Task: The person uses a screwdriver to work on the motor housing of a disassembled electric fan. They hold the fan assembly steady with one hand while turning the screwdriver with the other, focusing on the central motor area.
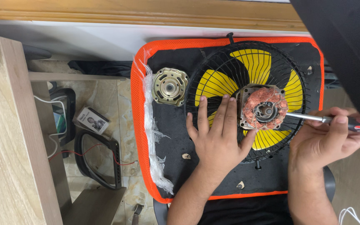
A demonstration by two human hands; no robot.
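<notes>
The right hand is clenching a screwdriver, its steel shaft lying level and pointing left into the stator, probably at a screw. The left hand is lying released, 4 fingers flat on the black wire grille just left of the copper windings, over yellow blades.

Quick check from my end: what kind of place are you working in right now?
Probably a home or small repair corner, not a proper workshop: the fan guard lies on an orange-edged cushion, with a tiled floor and a wooden table beside it.
</notes>
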